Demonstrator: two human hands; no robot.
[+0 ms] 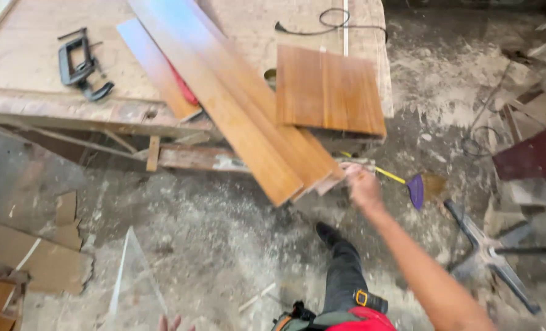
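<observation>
The large pale wooden work surface (34,61) carries a stack of long orange-brown varnished planks (242,116) laid diagonally, their lower ends overhanging the edge above the dusty, sawdust-strewn concrete floor (224,245). A shorter rectangular brown wood panel (328,89) lies flat beside the planks, touching them. A black metal clamp (80,64) rests well apart, near the far left corner.

Judged from this position, the planks are only partly on the surface; full seating or removal is not complete.

The right hand (363,187) is clenched at the overhanging plank ends, apparently grasping the lowest board; motion blur obscures the exact contact. The left hand (170,323) is cut off at the bottom edge: only the fingertips show, and its state cannot be determined. A red object under the planks is mostly hidden.
</observation>
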